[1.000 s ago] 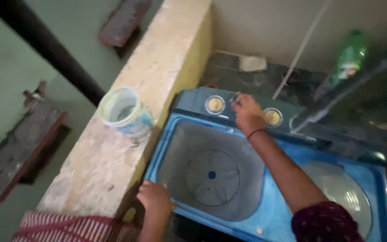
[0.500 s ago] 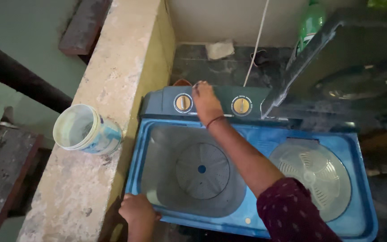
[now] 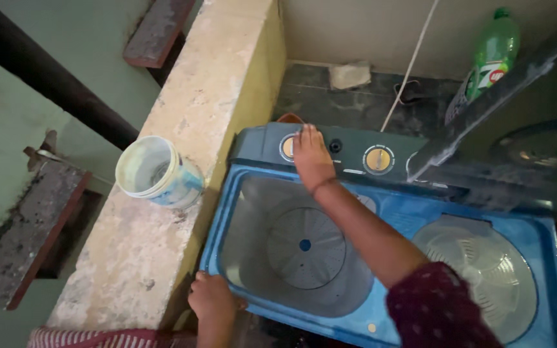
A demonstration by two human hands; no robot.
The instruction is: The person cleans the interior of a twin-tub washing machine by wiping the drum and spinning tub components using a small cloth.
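Item: left dial [image 3: 288, 147] on the control panel [image 3: 330, 149] of a blue twin-tub washing machine [image 3: 414, 212]. My right hand [image 3: 311, 158] lies flat over the panel, fingers extended and loosely together, fingertips [image 3: 302, 133] touching or just over the dial's right edge; I cannot tell whether they pinch it. The dial sits immediately to the left of those fingertips, and the right hand is by far the nearer.

Item: right dial [image 3: 378, 158], on the same panel, well to the right of the fingers, with a small dark knob [image 3: 335, 145] between.

Item: my left hand [image 3: 211, 298], curled over the near left rim of the wash tub [image 3: 253, 258], gripping the edge, well apart from the dials.

Surface: the panel runs left to right across the machine's far side. The open tub with its grey pulsator [image 3: 305, 247] lies under my forearm.

Room: a concrete ledge [image 3: 188, 142] to the left bearing a tipped plastic tub [image 3: 156, 173]; a green bottle [image 3: 494, 55] far right; a raised dark lid [image 3: 523, 129].
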